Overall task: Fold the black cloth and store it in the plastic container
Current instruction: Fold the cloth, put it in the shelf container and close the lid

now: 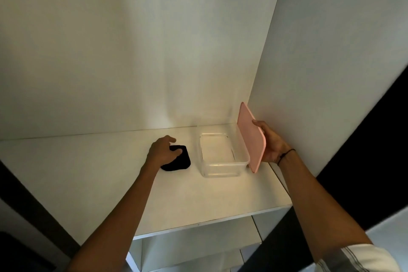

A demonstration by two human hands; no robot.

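Left hand (163, 149) fingers (177, 151) curl onto the folded black cloth (178, 161) lying on the white shelf (110, 174) — just left of the open plastic container (223, 157). Right hand (272, 143) grips the pink lid (251, 137) — tilted up beside it.

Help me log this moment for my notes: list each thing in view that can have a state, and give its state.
black cloth: folded into a small pad, on the shelf, outside the container
plastic container: open, empty
pink lid: off the container, held tilted on edge beside it
left hand: resting on the cloth
right hand: gripping the lid
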